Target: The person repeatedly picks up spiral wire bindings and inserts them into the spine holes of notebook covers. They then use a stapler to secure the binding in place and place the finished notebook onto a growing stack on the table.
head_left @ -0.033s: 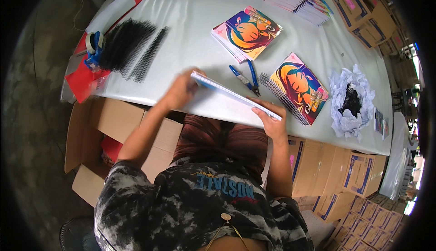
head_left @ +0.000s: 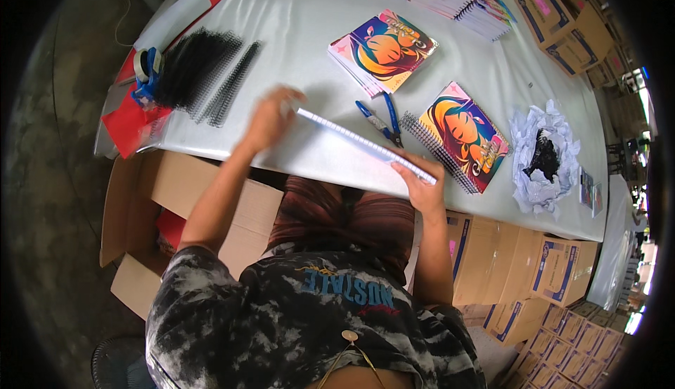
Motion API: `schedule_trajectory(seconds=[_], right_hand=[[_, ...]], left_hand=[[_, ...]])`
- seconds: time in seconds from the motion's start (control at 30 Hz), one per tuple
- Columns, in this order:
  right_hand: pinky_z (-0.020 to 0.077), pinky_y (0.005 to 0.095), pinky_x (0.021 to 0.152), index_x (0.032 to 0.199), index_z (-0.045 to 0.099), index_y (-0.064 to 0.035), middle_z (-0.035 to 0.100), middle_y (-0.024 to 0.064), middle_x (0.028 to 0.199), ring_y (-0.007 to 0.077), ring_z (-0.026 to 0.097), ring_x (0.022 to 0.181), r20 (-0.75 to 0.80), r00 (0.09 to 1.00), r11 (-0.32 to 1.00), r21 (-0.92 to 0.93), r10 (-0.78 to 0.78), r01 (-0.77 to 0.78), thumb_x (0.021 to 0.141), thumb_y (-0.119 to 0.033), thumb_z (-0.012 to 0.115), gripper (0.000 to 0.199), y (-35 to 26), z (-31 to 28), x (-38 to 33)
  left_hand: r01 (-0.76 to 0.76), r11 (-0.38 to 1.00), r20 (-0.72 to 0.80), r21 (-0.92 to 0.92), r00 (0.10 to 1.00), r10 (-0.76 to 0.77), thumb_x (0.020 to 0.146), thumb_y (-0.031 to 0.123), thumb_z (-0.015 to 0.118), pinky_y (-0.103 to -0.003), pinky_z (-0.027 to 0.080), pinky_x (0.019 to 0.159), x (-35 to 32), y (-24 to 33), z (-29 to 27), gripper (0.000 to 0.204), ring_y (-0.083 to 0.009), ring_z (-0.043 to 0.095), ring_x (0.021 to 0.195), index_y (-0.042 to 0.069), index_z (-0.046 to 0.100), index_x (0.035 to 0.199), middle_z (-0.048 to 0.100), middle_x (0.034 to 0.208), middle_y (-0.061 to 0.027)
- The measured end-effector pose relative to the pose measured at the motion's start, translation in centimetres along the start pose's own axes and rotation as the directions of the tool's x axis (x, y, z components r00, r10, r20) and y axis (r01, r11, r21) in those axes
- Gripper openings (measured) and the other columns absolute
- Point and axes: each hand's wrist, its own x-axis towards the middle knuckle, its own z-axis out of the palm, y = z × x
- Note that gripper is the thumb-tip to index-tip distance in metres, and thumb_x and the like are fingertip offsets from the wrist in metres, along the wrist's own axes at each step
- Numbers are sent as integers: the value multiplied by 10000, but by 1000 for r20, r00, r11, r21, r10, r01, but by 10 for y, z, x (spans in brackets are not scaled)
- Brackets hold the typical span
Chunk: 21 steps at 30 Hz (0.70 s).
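Note:
My right hand (head_left: 422, 179) grips one end of an unbound notebook block (head_left: 358, 143), held edge-up over the table's near edge, with its punched holes showing along the spine. My left hand (head_left: 273, 118), smeared by motion, is just off the block's left end; its fingers do not show clearly. Beyond the block, blue-handled pliers (head_left: 394, 118) lie on the white table (head_left: 295, 44). Right of them is a stack of colourful notebooks (head_left: 464, 132) with spiral coils along one side. Farther back sits a pile of unbound notebook blocks (head_left: 383, 48) with the same cover.
Black spiral coils (head_left: 197, 69) lie at the left beside a blue tape dispenser (head_left: 145, 76). Crumpled paper (head_left: 524, 178) holding black scraps is at the right. Spiral-bound notebooks (head_left: 443, 13) line the back. An open cardboard box (head_left: 183, 185) stands below the table's left side.
My left hand has moved left and slightly up, away from the block's end. My right hand and the block have hardly moved; the block is tilted slightly differently.

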Motion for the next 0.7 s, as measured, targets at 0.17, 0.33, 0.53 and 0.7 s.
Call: schedule_trajectory(seconds=[0.17,0.33,0.53,0.7], right_hand=[[477,238,755,1034,639,38,675,92,936,109,610,816,-69,996,994,91,61,-55,796,3,642,241,4,-5,1],[462,223,791,1072,613,50,651,102,1005,95,588,874,-199,979,987,161,37,-4,793,28,633,280,2,-4,-9],[462,224,794,1087,606,42,637,111,1051,98,581,895,-113,993,979,197,-23,45,802,7,640,290,11,-6,-3],[459,231,810,1101,597,45,633,115,1067,101,583,906,-147,989,986,159,-22,45,805,-3,644,303,11,-14,-7]], left_hand=[[521,555,-403,649,854,-330,835,333,554,-426,449,804,34,-67,-57,304,-316,579,950,91,612,1010,608,998,-122],[501,672,-260,545,863,-433,833,445,542,-409,475,767,45,-52,-83,405,-300,603,910,72,635,961,616,956,-133],[540,643,-292,543,840,-458,783,446,610,-414,455,816,35,-68,-48,448,-308,558,1004,67,563,1017,573,1075,-133],[653,692,-350,307,754,-555,744,420,652,-377,472,738,49,-59,-83,332,-262,632,870,140,681,920,674,895,-63]])
